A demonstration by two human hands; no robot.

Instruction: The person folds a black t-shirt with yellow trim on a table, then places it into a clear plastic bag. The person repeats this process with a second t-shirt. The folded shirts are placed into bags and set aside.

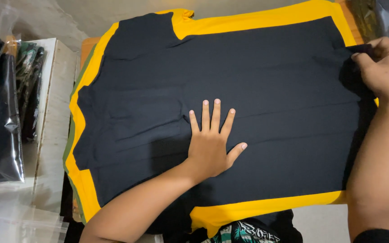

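A black shirt (266,76) lies spread flat on top of a yellow garment (266,18) whose edges show around it. My left hand (212,139) presses flat on the middle of the black shirt, fingers spread. My right hand (383,65) pinches the black shirt's edge at the right side, with the fabric bunched between thumb and fingers.
Folded garments in clear plastic bags (3,108) stand on a white surface at the left. More clear bags (19,222) lie at the lower left. A patterned green-and-white cloth (244,233) shows at the bottom edge. A green layer (70,144) peeks out under the yellow garment.
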